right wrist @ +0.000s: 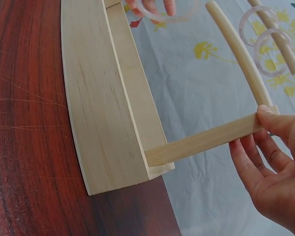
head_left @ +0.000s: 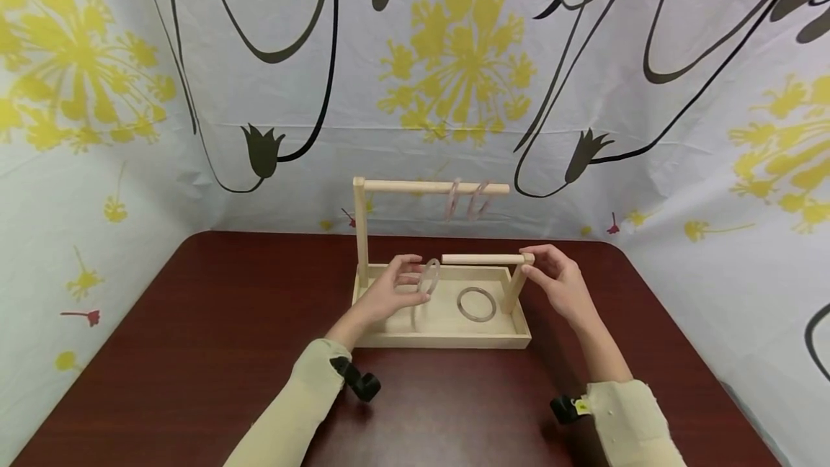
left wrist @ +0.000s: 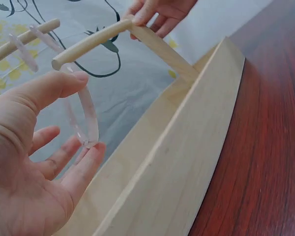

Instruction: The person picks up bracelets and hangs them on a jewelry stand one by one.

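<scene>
My left hand (head_left: 389,294) pinches a translucent pale bangle (left wrist: 91,115) between thumb and fingertips. It holds the bangle upright, just left of the free end of the lower rod (head_left: 480,259) on a wooden bangle stand. With thumb and fingers, my right hand (head_left: 565,288) grips the top of the short post (right wrist: 206,140) where that rod joins it. Two pale pink bangles (head_left: 452,200) hang from the higher rod (head_left: 402,186) behind. A greyish bangle (head_left: 478,320) lies flat in the stand's tray (head_left: 441,341).
A tall post (head_left: 361,236) carries the higher rod at the tray's left side. The stand sits toward the back of a dark red-brown table (head_left: 227,352). Patterned white cloth (head_left: 311,207) rises behind and at both sides.
</scene>
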A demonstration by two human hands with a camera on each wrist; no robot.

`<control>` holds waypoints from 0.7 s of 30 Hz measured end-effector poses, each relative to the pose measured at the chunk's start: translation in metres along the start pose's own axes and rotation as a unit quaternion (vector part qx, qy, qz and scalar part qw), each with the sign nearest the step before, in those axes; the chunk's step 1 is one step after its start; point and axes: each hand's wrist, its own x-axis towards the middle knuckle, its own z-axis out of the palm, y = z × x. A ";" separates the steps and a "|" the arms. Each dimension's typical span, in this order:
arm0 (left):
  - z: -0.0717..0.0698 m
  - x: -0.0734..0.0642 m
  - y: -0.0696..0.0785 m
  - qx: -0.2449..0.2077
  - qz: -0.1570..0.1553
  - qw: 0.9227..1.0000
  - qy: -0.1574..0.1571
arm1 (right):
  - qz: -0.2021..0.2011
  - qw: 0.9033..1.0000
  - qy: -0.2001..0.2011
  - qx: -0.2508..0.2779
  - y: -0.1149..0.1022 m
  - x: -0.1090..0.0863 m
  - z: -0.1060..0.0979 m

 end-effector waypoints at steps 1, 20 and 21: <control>0.000 0.001 0.001 -0.001 0.003 1.000 -0.001 | 0.000 1.000 0.000 0.003 0.000 0.000 0.000; 0.018 0.019 0.025 -0.038 0.038 0.998 0.009 | 0.002 1.000 -0.002 -0.008 -0.001 0.000 0.000; 0.020 0.020 0.025 -0.042 0.039 0.998 0.011 | 0.003 1.000 -0.002 -0.008 -0.001 0.000 0.000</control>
